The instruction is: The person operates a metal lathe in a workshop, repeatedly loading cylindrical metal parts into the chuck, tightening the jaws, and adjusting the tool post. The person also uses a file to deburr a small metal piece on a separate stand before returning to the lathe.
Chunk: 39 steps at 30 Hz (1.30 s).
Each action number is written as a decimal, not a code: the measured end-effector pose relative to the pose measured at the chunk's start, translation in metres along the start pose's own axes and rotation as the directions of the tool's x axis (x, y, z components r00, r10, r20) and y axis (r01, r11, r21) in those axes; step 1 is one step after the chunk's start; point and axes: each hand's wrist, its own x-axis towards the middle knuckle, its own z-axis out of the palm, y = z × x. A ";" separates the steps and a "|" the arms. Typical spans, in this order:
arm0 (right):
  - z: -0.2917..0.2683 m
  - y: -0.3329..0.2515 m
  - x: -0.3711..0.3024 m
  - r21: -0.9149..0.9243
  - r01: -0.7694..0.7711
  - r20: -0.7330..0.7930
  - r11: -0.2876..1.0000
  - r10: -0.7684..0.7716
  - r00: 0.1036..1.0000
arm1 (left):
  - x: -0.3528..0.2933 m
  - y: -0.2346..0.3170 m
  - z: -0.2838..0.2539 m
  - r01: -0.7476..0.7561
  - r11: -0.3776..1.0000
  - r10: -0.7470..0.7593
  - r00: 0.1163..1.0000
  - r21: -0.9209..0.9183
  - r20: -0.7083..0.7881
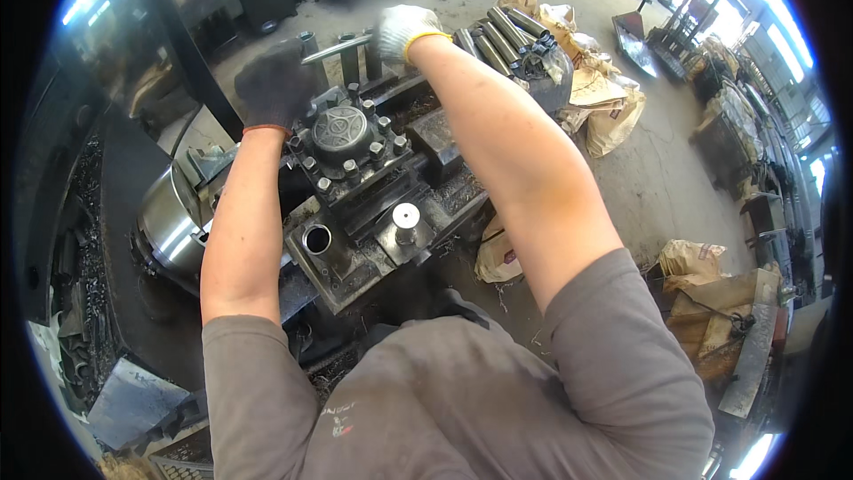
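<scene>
My right hand (407, 28), in a white knit glove with a yellow cuff, is closed on one end of a slim silver metal bar (336, 50). The bar slants down to the left, and its other end meets the dark glove of my left hand (277, 87). The left fingers are too dark and blurred to make out. Below both hands is the lathe's square tool post (339, 130), with a round embossed cap and several bolts around it. Upright metal tubes (348, 60) stand just behind the bar.
A shiny lathe chuck (173, 218) is left of my left forearm. A bored block (317, 240) and a silver knob (406, 217) sit nearer me. Several metal tubes (502, 40) lie stacked at the right, beside paper sacks (613, 116). A dark post (182, 31) rises at the left.
</scene>
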 end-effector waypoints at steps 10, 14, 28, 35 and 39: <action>-0.003 -0.018 -0.044 0.080 -0.251 0.013 0.965 0.251 0.968 | 0.003 -0.017 -0.007 -0.137 0.970 0.182 0.957 -0.203 0.225; -0.009 -0.012 -0.042 0.020 -0.193 0.046 0.981 0.192 0.980 | 0.013 -0.011 -0.030 -0.149 0.979 0.177 0.957 -0.137 0.231; 0.006 -0.051 0.088 0.009 0.432 -0.102 0.902 -0.429 0.898 | 0.010 -0.011 -0.083 0.194 0.956 -0.282 0.811 0.219 0.512; 0.031 -0.089 0.151 0.000 0.800 -0.222 0.600 -0.780 0.585 | 0.015 0.024 -0.083 0.293 0.841 -0.525 0.646 0.456 0.554; 0.039 -0.065 0.155 -0.034 0.794 -0.108 0.606 -0.792 0.600 | 0.017 0.043 -0.057 0.250 0.831 -0.456 0.817 0.496 0.353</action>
